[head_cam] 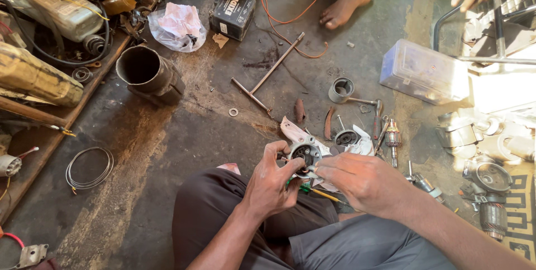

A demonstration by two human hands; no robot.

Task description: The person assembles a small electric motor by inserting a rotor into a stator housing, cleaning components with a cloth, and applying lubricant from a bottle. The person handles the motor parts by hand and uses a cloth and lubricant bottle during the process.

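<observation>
Workshop floor (184,136), seen from above as you sit on it. Largest items first: the clear plastic box (424,72) lies well to your right, the dark metal cylinder (146,72) well to your left, and the long T-handled wrench (271,75) between them. Nearer your knees lie a white rag (357,141), a small armature (393,136) and a metal ring (340,88). Your left hand (271,183) is closed around the round motor end cap (305,154), held above your lap with its open face up. Your right hand (363,181) is curled with its fingertips pinched at the cap's lower rim; what they pinch is hidden, possibly a small brush or clip. A green-handled screwdriver (312,191) lies just below both hands. Risk: a small part slipping from that pinch would likely drop among the loose pieces and grit below, and tilting the cap could spill anything unseated inside.
</observation>
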